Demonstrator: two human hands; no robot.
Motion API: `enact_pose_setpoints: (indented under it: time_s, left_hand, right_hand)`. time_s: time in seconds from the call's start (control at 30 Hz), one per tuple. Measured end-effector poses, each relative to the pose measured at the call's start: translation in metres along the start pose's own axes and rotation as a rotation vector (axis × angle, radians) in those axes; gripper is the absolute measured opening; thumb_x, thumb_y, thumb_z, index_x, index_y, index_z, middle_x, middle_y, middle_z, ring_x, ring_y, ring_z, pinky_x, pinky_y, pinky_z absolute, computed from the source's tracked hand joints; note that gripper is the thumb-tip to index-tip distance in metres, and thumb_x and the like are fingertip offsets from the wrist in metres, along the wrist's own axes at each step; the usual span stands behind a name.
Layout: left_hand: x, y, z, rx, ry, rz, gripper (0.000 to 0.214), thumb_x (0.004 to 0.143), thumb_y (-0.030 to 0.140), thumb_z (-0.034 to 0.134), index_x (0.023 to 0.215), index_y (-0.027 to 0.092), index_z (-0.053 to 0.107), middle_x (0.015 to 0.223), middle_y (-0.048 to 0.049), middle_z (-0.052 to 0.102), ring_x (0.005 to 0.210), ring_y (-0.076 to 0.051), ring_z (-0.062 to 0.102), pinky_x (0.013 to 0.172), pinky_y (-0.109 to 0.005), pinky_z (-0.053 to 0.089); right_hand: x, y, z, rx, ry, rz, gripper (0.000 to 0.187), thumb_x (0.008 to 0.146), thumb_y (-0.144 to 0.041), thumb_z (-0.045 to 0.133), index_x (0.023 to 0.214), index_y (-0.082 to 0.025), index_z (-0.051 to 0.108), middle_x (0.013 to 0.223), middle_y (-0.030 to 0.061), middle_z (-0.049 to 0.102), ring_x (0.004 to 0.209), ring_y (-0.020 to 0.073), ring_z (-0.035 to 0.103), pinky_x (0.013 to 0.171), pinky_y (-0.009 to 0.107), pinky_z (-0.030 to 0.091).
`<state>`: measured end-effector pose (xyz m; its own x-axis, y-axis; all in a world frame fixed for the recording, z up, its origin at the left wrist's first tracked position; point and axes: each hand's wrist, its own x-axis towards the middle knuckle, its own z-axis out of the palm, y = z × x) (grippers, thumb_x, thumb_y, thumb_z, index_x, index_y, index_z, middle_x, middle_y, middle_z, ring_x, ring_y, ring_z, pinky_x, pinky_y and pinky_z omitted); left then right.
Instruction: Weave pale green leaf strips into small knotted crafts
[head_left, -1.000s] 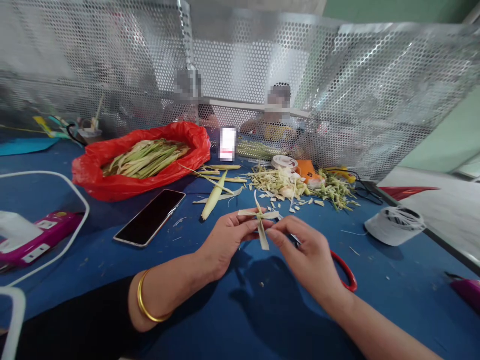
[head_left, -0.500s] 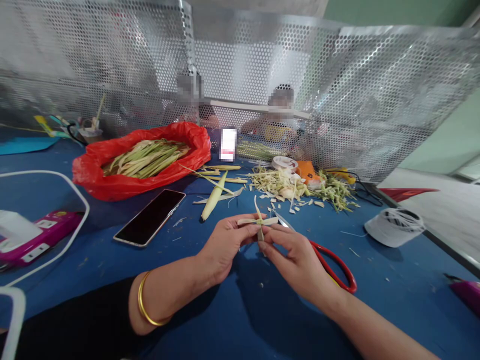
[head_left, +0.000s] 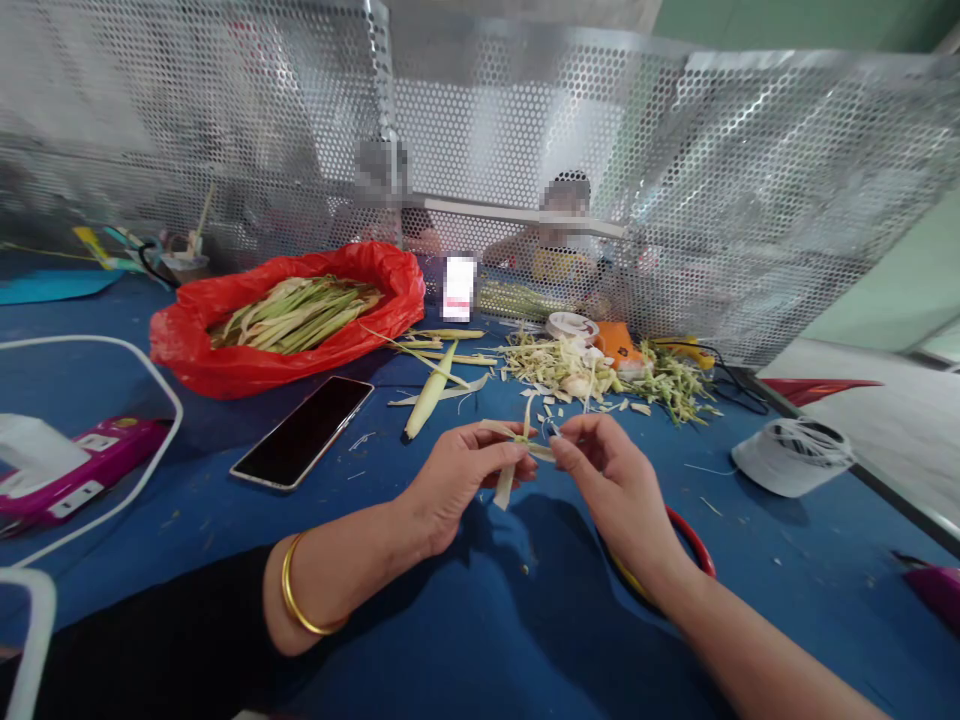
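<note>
My left hand [head_left: 450, 480] pinches a small cross of pale, flat husk strips [head_left: 519, 438] between thumb and fingers. One strip stands upward and a wider end hangs down below the fingertips. To the right of it, my right hand [head_left: 619, 480] is closed, thumb against fingers, at the end of the cross's right-hand strip [head_left: 541, 453]; its fingertips partly hide that end. Under my right wrist lie scissors with a red handle [head_left: 694, 545], mostly covered by the hand.
A red plastic bag [head_left: 195, 370] of husk leaves stands at the back left, behind a phone [head_left: 304, 432]. A whole husk [head_left: 431, 395] and a scrap pile [head_left: 559, 365] lie ahead. A string spool [head_left: 791, 460] sits right, a purple power strip [head_left: 82, 455] left. Perforated metal screens rise behind.
My right hand has moved right, away from the cross's centre, to the tip of a strip. The cross has turned in my left hand, its lower strip now hanging free.
</note>
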<state>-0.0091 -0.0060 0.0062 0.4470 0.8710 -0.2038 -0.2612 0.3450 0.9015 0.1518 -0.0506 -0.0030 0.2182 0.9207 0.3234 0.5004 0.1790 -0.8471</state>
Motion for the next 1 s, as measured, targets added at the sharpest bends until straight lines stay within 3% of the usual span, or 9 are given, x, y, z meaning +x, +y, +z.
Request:
enact_pose_setpoints:
  time_s: [0.13, 0.37, 0.53, 0.67, 0.8, 0.93, 1.0]
  left_hand:
    - [-0.001, -0.004, 0.002, 0.040, 0.059, 0.030, 0.023, 0.064, 0.025, 0.078, 0.083, 0.014, 0.072, 0.067, -0.0007, 0.068, 0.057, -0.009, 0.059, 0.064, -0.023, 0.048]
    - [-0.001, -0.010, 0.004, 0.182, 0.106, 0.165, 0.011, 0.066, 0.022, 0.073, 0.074, 0.015, 0.074, 0.055, 0.0021, 0.062, 0.051, -0.007, 0.049, 0.052, -0.020, 0.039]
    - [0.001, -0.015, 0.001, 0.117, 0.123, 0.110, 0.018, 0.064, 0.024, 0.075, 0.079, 0.015, 0.074, 0.061, 0.0005, 0.065, 0.056, -0.009, 0.054, 0.057, -0.022, 0.043]
    - [0.003, -0.011, -0.002, 0.114, 0.087, 0.040, 0.024, 0.064, 0.026, 0.076, 0.086, 0.016, 0.074, 0.068, -0.0025, 0.069, 0.062, -0.012, 0.059, 0.061, -0.024, 0.045]
    - [0.001, -0.003, -0.004, 0.097, 0.061, 0.051, 0.026, 0.071, 0.037, 0.073, 0.088, 0.017, 0.073, 0.074, -0.0034, 0.071, 0.067, -0.013, 0.062, 0.062, -0.023, 0.046]
    - [0.000, 0.000, -0.004, 0.123, 0.046, 0.042, 0.025, 0.075, 0.039, 0.071, 0.089, 0.019, 0.074, 0.076, -0.0034, 0.071, 0.070, -0.014, 0.063, 0.064, -0.023, 0.046]
    - [0.000, -0.001, -0.003, 0.150, 0.036, 0.035, 0.022, 0.071, 0.034, 0.075, 0.086, 0.019, 0.075, 0.075, -0.0029, 0.071, 0.072, -0.015, 0.064, 0.065, -0.024, 0.046]
  right_hand:
    - [-0.003, 0.001, 0.005, -0.034, -0.242, -0.010, 0.032, 0.088, -0.041, 0.053, 0.065, -0.020, 0.055, 0.062, -0.0015, 0.055, 0.061, 0.0141, 0.049, 0.060, 0.027, 0.038]
    - [-0.014, -0.008, 0.007, -0.012, -0.244, -0.083, 0.035, 0.091, -0.032, 0.051, 0.059, -0.019, 0.049, 0.059, -0.0029, 0.048, 0.057, 0.0113, 0.044, 0.055, 0.024, 0.035]
    - [-0.019, -0.007, 0.011, -0.152, -0.218, -0.289, 0.034, 0.091, -0.021, 0.048, 0.058, -0.020, 0.038, 0.060, -0.0031, 0.043, 0.057, 0.0112, 0.042, 0.057, 0.025, 0.032]
    - [-0.019, -0.006, 0.011, -0.275, -0.213, -0.399, 0.030, 0.093, -0.019, 0.045, 0.063, -0.020, 0.040, 0.064, -0.0017, 0.047, 0.059, 0.0126, 0.044, 0.060, 0.027, 0.032]
    - [-0.016, -0.007, 0.006, -0.247, -0.202, -0.314, 0.036, 0.096, -0.033, 0.043, 0.062, -0.021, 0.045, 0.062, -0.0007, 0.050, 0.060, 0.0142, 0.047, 0.061, 0.028, 0.034]
    - [-0.009, -0.004, 0.002, 0.037, -0.156, -0.083, 0.047, 0.097, -0.049, 0.034, 0.065, -0.020, 0.055, 0.062, 0.0013, 0.056, 0.061, 0.0162, 0.054, 0.061, 0.029, 0.039]
    - [-0.005, -0.002, 0.002, 0.182, -0.090, 0.051, 0.040, 0.092, -0.052, 0.044, 0.074, -0.020, 0.059, 0.063, 0.0007, 0.059, 0.061, 0.0166, 0.056, 0.062, 0.029, 0.042]
